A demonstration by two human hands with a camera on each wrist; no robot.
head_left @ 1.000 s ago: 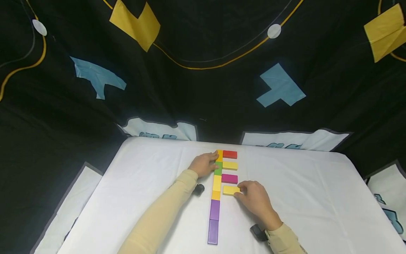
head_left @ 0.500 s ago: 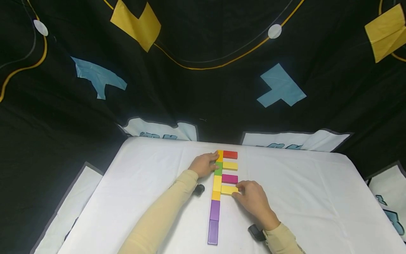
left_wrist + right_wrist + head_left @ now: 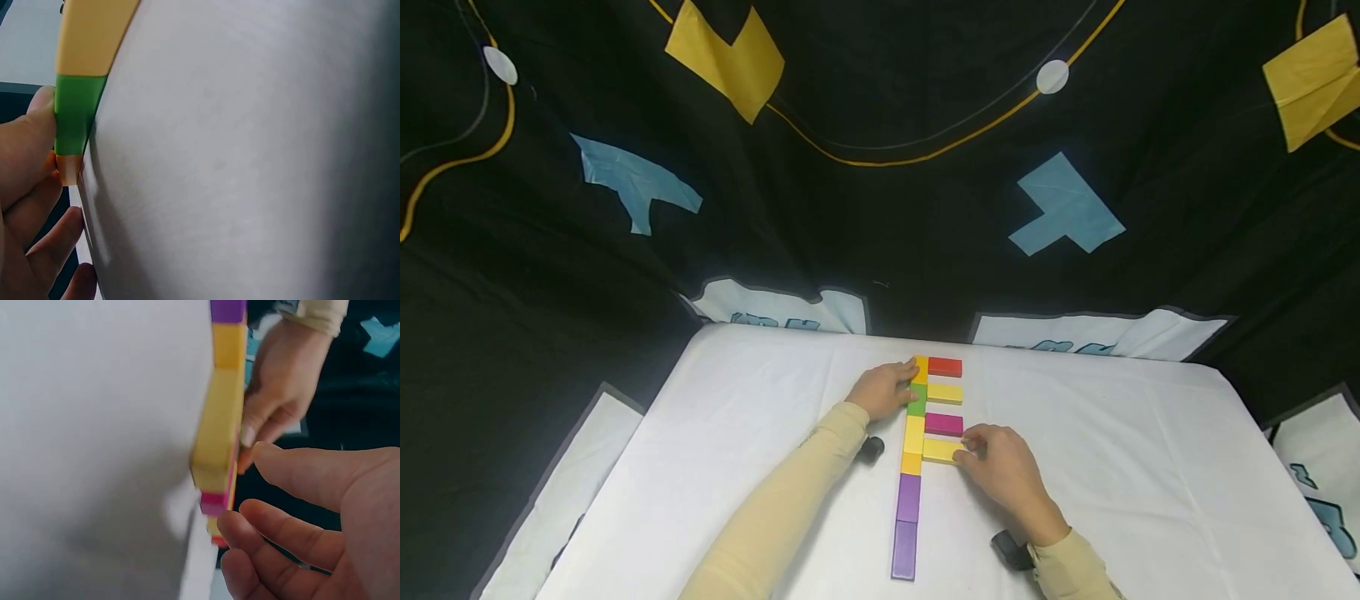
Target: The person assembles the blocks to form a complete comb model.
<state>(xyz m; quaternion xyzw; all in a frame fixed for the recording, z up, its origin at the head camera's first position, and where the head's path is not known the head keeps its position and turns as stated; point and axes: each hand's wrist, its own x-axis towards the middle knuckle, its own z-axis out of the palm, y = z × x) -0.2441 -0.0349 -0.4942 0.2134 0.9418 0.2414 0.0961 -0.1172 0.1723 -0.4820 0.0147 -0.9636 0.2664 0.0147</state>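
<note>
A straight row of coloured blocks runs along the white table, from an orange block (image 3: 922,371) and a green block (image 3: 917,403) at the far end to a purple block (image 3: 904,550) at the near end. My left hand (image 3: 880,392) touches the row's left side at the orange and green blocks with fingertips and thumb. To the right, a yellow block (image 3: 940,451) lies crosswise, its left end against the row. Beside its free end is my right hand (image 3: 1003,471); the right wrist view shows thumb and fingers spread apart from the block.
Crosswise above that yellow block lie a magenta block (image 3: 943,424), another yellow block (image 3: 944,394) and a red block (image 3: 945,367). White cloth covers the table (image 3: 1135,467). Behind it hangs a black curtain (image 3: 880,233) with coloured shapes.
My right hand slid the nearest yellow block left until it met the row, then let go and drew slightly back to the right. The left hand stayed in place.
</note>
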